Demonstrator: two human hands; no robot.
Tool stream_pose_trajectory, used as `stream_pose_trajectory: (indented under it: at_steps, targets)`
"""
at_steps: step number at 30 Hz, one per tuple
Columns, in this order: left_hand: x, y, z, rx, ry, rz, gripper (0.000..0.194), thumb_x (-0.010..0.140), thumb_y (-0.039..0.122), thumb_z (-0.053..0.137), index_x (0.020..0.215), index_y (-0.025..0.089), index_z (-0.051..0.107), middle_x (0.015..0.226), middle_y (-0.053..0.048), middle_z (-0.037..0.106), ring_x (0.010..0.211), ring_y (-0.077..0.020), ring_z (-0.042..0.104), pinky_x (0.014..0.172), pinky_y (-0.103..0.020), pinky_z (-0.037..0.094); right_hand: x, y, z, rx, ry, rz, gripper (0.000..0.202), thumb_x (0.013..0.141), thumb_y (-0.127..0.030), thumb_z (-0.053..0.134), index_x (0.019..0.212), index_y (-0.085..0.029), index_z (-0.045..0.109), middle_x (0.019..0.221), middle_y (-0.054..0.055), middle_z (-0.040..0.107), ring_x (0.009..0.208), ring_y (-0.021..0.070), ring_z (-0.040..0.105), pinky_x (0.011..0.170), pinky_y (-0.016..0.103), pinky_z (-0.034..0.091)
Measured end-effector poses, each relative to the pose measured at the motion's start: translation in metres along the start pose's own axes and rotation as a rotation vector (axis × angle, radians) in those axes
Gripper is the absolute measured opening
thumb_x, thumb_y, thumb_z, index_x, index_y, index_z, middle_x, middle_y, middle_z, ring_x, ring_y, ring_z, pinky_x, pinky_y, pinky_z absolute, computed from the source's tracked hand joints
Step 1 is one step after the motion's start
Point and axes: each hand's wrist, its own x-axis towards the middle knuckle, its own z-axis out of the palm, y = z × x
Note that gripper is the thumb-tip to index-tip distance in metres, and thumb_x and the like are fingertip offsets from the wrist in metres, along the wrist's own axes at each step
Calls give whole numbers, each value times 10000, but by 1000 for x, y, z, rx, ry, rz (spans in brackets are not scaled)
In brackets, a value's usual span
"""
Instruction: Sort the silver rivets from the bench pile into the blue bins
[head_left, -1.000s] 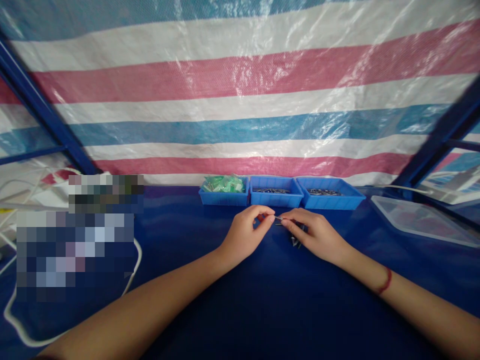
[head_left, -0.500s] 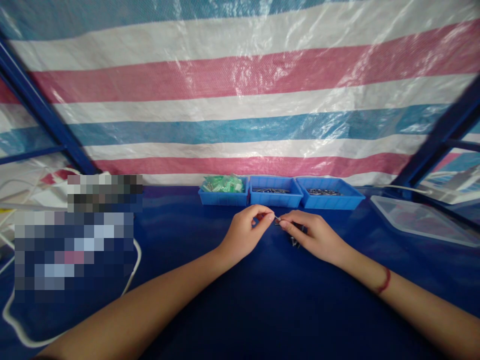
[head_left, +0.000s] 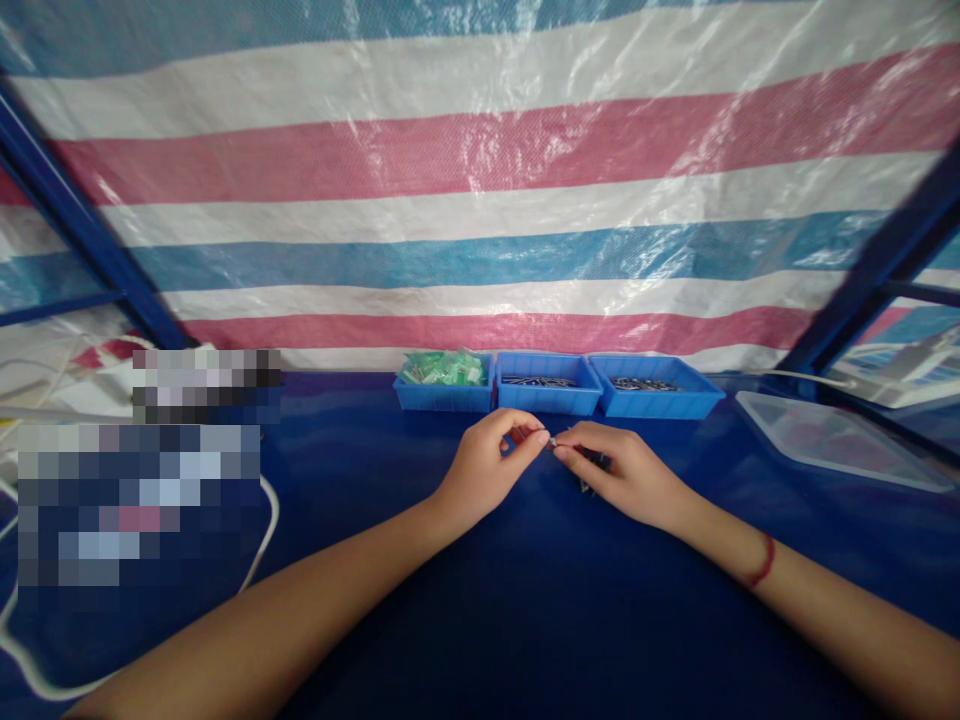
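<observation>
Two hands are in view, one left hand (head_left: 484, 465) and one right hand (head_left: 630, 475), with one small metal piece (head_left: 553, 443) between them. One red wristband (head_left: 769, 560) shows. One blue surface (head_left: 480, 640) carries three blue bins (head_left: 546, 401): one with green packets (head_left: 445, 367), two with metal parts (head_left: 639, 385), contents too crowded to count. There is one pile of dark pieces (head_left: 586, 486), its number partly hidden, one clear plastic tray (head_left: 832, 440), and one striped sheet (head_left: 480, 150).

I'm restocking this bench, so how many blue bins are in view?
3, side by side on the table: left bin with green packets, middle bin and right bin with metal pieces. Pixelation at left could hide more.
</observation>
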Motion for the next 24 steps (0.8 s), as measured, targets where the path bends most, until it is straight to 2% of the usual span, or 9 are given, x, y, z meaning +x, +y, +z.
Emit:
stream_pose_trajectory:
  at_steps: [8,15,18,21,24]
  targets:
    - [0,3,-1,3,2,13,91,841,256,546,820,191,607,802,9,642,734,-122,579,669,-234,437,-1,0,0,7,5,-5,209,897,-286,469,842,-195,648,786,38,674,708,147,622,660,266,488]
    - [0,0,1,50,-3,18,110,871,247,497,854,190,590,833,-1,624,785,-129,578,752,-263,442,-1,3,0,-17,177,46,158,869,-287,504,845,-187,625,737,33,649,636,147,597,590,269,481]
    - [1,-1,1,62,-9,52,107,869,241,497,839,188,585,822,1,607,789,-130,575,755,-261,445,-1,0,-1,-42,246,27,147,871,-282,507,869,-188,621,758,37,645,658,153,597,610,277,480]
    - [0,-2,2,118,-38,77,120,876,246,488,841,186,587,822,-6,611,794,-140,575,762,-275,449,-1,-5,-5,-67,238,-15,140,875,-270,505,857,-193,619,769,40,652,681,158,601,631,284,481]
    - [-2,-2,3,265,-31,79,149,873,286,505,966,195,577,909,-31,633,904,-188,562,838,-347,436,0,-5,-13,-84,215,-44,159,879,-271,500,810,-202,626,772,41,669,714,169,613,667,298,482]
